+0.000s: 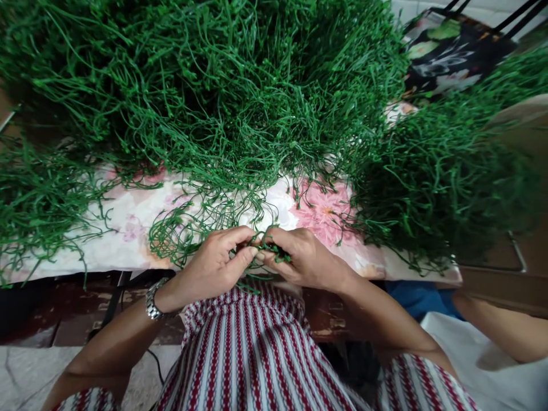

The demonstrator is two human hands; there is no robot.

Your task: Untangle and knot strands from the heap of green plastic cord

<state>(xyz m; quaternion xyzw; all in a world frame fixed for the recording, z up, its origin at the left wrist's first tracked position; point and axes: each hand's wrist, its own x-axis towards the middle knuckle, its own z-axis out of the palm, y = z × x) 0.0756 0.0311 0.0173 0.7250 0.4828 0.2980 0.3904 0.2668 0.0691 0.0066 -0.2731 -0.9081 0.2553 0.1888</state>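
Both hands meet at the front edge of the table, above the striped garment. My left hand (222, 260), with a metal watch on its wrist, pinches thin green stems between thumb and fingers. Close against it, my right hand (299, 257) is closed on a small bunch of green stems (280, 254) that pokes out between its fingers. A loose coil of green stems (165, 237) trails on the cloth left of my left hand. Behind the hands a large heap of curly green stems (214, 85) covers the back of the table.
Smaller green heaps lie at the left (43, 200) and right (428, 194) on a floral cloth (128, 251). A dark floral bag (458, 54) is at the back right. Another person's arm (500, 325) and a cardboard box (505, 291) are at the right.
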